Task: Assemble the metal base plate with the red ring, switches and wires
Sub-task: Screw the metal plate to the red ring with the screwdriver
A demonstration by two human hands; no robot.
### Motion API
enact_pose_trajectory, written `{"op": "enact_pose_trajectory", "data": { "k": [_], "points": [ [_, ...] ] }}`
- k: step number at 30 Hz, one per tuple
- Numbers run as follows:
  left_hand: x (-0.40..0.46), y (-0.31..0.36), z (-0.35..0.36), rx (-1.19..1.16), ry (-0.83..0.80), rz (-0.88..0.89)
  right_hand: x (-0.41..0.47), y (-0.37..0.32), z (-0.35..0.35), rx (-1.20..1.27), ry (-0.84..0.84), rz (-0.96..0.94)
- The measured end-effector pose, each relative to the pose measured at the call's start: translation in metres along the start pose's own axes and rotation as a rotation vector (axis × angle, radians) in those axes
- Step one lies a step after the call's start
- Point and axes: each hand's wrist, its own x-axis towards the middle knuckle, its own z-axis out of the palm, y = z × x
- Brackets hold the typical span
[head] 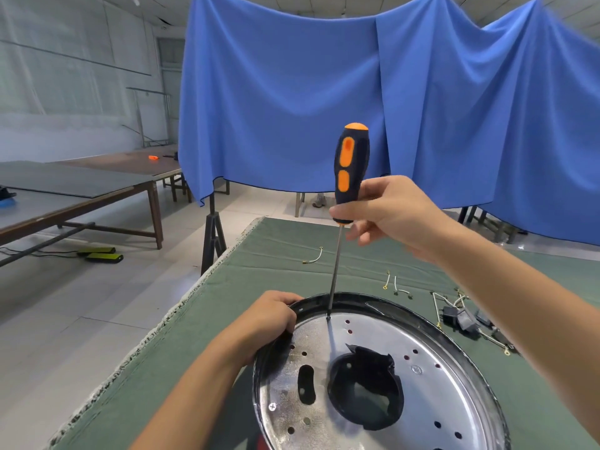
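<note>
The metal base plate (422, 384) lies flat on the green cloth (259, 264) of the table, inside a black rim, and its lower edge is cut off by the frame. The left hand (272, 316) grips the rim on the left side. The right hand (389, 212) pinches the low part of the screwdriver (350, 164) handle – the shaft stands almost upright, its tip on the plate near the far edge. To the right lie the black switches (461, 318) with white wires (397, 284), partly hidden behind the right forearm; one wire (314, 256) lies apart, farther back. A small red part at the bottom edge is hard to make out. Blue curtains (292, 92) hang behind.
</note>
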Motion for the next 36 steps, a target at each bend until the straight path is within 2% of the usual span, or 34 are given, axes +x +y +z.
{"op": "enact_pose_trajectory", "data": {
  "k": [3,5,12,17,19,22,24,26,29,31,36],
  "points": [
    [-0.001,0.0,0.0,0.005,0.001,0.003,0.002,0.005,0.007,-0.279,0.201,-0.099],
    [-0.001,0.0,0.0,0.008,-0.012,0.006,0.001,0.007,0.01,-0.23,0.231,-0.133],
    [0.0,0.0,0.001,0.028,-0.01,0.009,-0.001,0.002,0.004,0.117,0.023,0.078],
    [-0.002,0.001,0.002,0.075,0.012,0.024,-0.002,0.001,-0.002,0.093,0.009,0.064],
    [-0.002,0.0,0.002,0.081,0.016,0.027,-0.001,0.002,-0.004,-0.012,0.054,0.019],
    [-0.002,0.0,0.002,0.083,0.021,0.031,0.002,0.004,-0.001,-0.395,0.248,-0.09],
    [-0.002,0.0,0.002,0.08,0.027,0.031,0.005,0.007,0.005,-0.558,0.347,-0.127],
    [-0.003,0.0,0.003,0.075,0.025,0.04,0.007,0.009,0.008,-0.486,0.321,-0.117],
    [-0.003,-0.001,0.002,0.069,0.023,0.054,0.009,0.007,0.008,-0.14,0.229,-0.064],
    [-0.002,-0.002,0.002,0.07,0.02,0.054,0.008,0.004,0.005,-0.002,0.191,-0.019],
    [-0.001,-0.003,0.0,0.05,0.008,0.053,0.004,0.0,0.001,-0.059,0.203,-0.108]
  ]
}}
